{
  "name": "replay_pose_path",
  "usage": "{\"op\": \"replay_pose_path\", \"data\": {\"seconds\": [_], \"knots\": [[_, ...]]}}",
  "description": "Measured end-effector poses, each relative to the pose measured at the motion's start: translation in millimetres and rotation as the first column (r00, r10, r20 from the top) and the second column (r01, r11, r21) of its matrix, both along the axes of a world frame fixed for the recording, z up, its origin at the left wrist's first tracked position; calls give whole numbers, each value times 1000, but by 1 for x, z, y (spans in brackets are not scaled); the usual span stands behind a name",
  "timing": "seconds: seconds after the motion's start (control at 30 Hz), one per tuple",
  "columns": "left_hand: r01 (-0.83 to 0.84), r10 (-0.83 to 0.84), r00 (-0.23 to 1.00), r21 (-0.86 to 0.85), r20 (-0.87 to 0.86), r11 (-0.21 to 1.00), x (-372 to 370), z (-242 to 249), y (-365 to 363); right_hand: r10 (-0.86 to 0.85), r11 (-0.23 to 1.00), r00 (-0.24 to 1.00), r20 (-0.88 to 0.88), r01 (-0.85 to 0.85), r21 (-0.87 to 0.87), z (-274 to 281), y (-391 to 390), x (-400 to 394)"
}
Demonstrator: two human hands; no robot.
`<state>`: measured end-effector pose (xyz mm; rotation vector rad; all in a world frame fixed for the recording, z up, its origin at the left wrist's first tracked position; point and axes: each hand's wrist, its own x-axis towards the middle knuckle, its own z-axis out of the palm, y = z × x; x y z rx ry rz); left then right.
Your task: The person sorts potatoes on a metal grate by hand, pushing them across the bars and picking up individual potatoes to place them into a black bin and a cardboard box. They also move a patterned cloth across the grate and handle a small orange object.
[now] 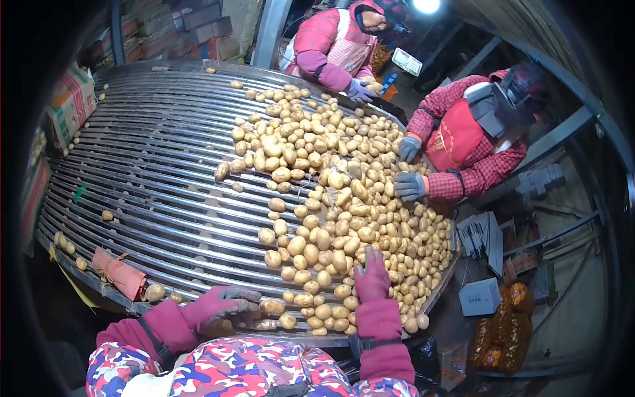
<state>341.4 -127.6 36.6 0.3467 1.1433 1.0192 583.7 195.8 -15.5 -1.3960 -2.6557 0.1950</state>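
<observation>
A large heap of potatoes (pixel 331 178) lies on a sloped rack of metal bars (pixel 152 178). My right hand (pixel 372 276), in a dark pink glove, rests on the near part of the heap with its fingers stretched out, touching potatoes and gripping none that I can see. My left hand (pixel 225 306), gloved with greyish dirty fingers, is low over the rack's near edge. Its fingers reach to the right, loosely bent, close to a single potato (pixel 272 306). What lies under the left palm is mostly hidden.
Across the rack, one person (pixel 331 49) holds a potato, and another person (pixel 469 129) has grey-gloved hands on the heap. A rolled pink cloth or bag (pixel 119 272) lies at the near left edge. At right are a white box (pixel 480 297) and filled net sacks (pixel 506 327). Cartons (pixel 71 109) stand at left.
</observation>
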Motion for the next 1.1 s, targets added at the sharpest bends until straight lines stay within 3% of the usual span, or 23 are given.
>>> {"op": "replay_pose_path", "data": {"seconds": [0.07, 0.13, 0.23, 0.27, 0.33, 0.37, 0.43, 0.5, 0.53, 0.57, 0.6, 0.63, 0.7, 0.77, 0.83, 0.97, 1.03, 1.1], "knots": [[-52, 51, 998, 28, 45, 998, -4, 6, 13, 24, 999, 996, 82, -21, -37, -9, 20, -22], [-137, 101, 976, 183, 195, 973, -6, -3, 27, -132, 986, 953, 273, 154, -60, -8, 23, -46], [-241, 170, 945, 242, 280, 940, -7, -19, 49, -130, 986, 961, 245, 152, -70, 1, 20, -44], [-207, 99, 926, 269, 365, 941, -10, -23, 55, -128, 987, 958, 255, 149, -65, -5, 24, -35], [-277, 149, 890, 253, 430, 927, -5, -21, 62, 10, 996, 977, -211, -28, -83, -22, 31, -8], [-340, 195, 853, 233, 483, 911, -3, -20, 65, 15, 996, 979, -204, -32, -80, -14, 22, -12], [-371, 194, 801, 215, 567, 903, 1, -38, 68, -277, 873, 874, -399, 55, -485, 5, -17, -26], [-416, 227, 728, 154, 646, 896, 7, -41, 69, -2, 803, 819, -574, -340, -489, 30, -65, -46], [-412, 228, 726, 146, 649, 899, 7, -41, 68, 192, 766, 799, -570, -485, -421, 35, -79, -55], [-396, 225, 732, 133, 643, 908, 6, -41, 67, 381, 699, 741, -553, -622, -353, 39, -87, -61], [-382, 224, 739, 122, 636, 916, 5, -42, 66, 519, 734, 743, -423, -641, -225, 40, -90, -63], [-370, 225, 743, 107, 630, 923, 4, -42, 64, 517, 733, 744, -424, -640, -230, 39, -83, -67], [-394, 249, 713, 81, 655, 915, 1, -54, 58, 464, 821, 823, -329, -539, -191, 32, -50, -80], [-389, 236, 750, 123, 618, 913, -2, -51, 55, 311, 950, 936, -164, -299, 95, 10, -13, -71], [-405, 244, 728, 116, 641, 907, -1, -61, 55, 93, 975, 995, 45, -100, 200, -3, 32, -69], [-453, 317, 699, 54, 641, 890, -1, -68, 57, 42, 997, 996, 85, -48, 61, -11, 40, -75], [-439, 287, 685, 64, 669, 896, 0, -75, 55, 329, 933, 940, 90, -309, -186, 16, -5, -72], [-433, 308, 685, 29, 661, 901, -1, -69, 57, 454, 878, 864, 216, -392, -274, 41, -46, -74]]}}
